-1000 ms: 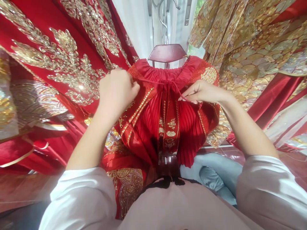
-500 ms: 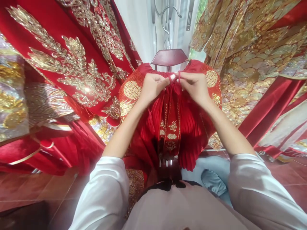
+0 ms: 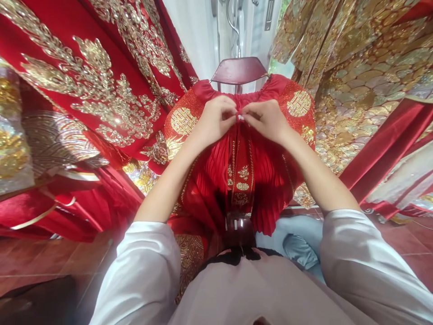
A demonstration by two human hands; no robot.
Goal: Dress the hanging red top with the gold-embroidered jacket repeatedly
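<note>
- Nearest is the person's own grey-pink top (image 3: 253, 293), filling the bottom middle, with pale sleeves (image 3: 149, 266) on both sides.
- Just beyond it stand a glossy dark-brown piece (image 3: 241, 234), grey-blue cloth (image 3: 297, 237) to its right and gold-patterned fabric (image 3: 190, 262) to its left; a dark shape (image 3: 40, 295) lies on the reddish tiles (image 3: 81, 255).
- The red garment (image 3: 241, 171) hangs straight ahead, its pleats and embroidered bands facing the person; both forearms cross it and cover part of its front.
- At its gathered neckline, the left hand (image 3: 214, 119) and right hand (image 3: 267, 119) nearly meet, fingertips pinched together on a thin red tie (image 3: 238, 116), though its path between them is hard to make out.
- Above the neckline shows the dark-red hanger (image 3: 240, 71) with its metal hook (image 3: 232, 20).
- A beaded red gown (image 3: 101, 67) crowds in from the left, a gold scale-patterned garment (image 3: 355, 95) from the right.
- Farthest back is a white frame (image 3: 192, 31).
</note>
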